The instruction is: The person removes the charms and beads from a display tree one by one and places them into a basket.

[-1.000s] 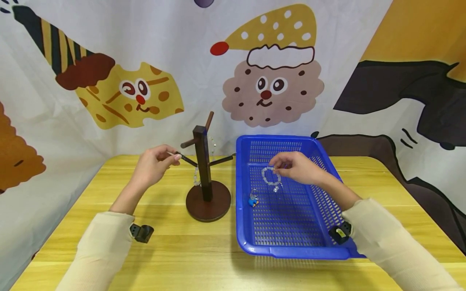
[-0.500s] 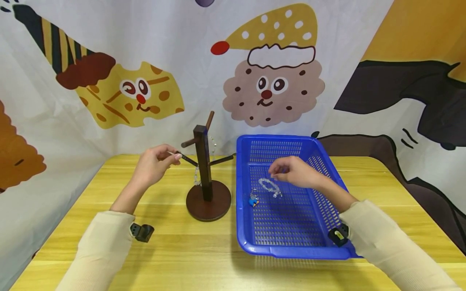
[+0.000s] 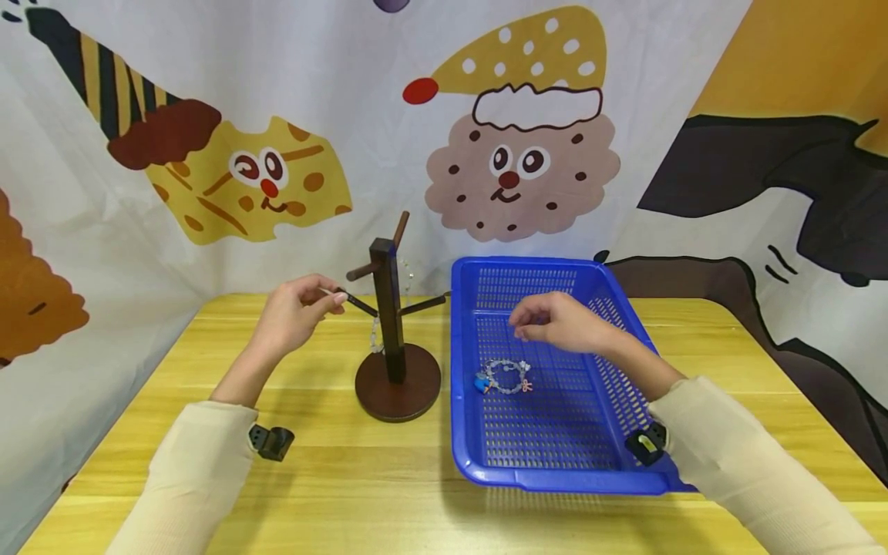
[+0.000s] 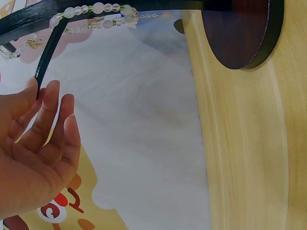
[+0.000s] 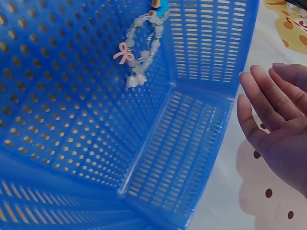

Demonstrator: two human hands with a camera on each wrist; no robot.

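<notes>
My left hand (image 3: 294, 314) pinches the tip of a dark peg (image 3: 359, 305) on the brown wooden stand (image 3: 390, 316). A beaded bracelet (image 4: 98, 7) hangs on that peg close to the post, seen in the left wrist view. Over the blue basket (image 3: 459, 432), my right hand (image 3: 558, 322) hovers with loosely bent fingers and nothing in them. Below it, on the basket floor, lies a pale beaded bracelet (image 5: 156, 44) with a pink bow (image 5: 125, 53) and white flower charms. It overlaps a small blue figure keychain (image 3: 482, 383) in the head view.
Another bracelet (image 3: 408, 275) hangs behind the post from a rear peg. The stand's round base (image 3: 375, 397) rests on the wooden table (image 3: 333, 478), just left of the basket. A printed cartoon cloth (image 3: 388, 154) hangs behind the table.
My right hand has let go of the pale bracelet, which has dropped onto the basket floor beside the keychain. The left hand has stayed at the peg.
</notes>
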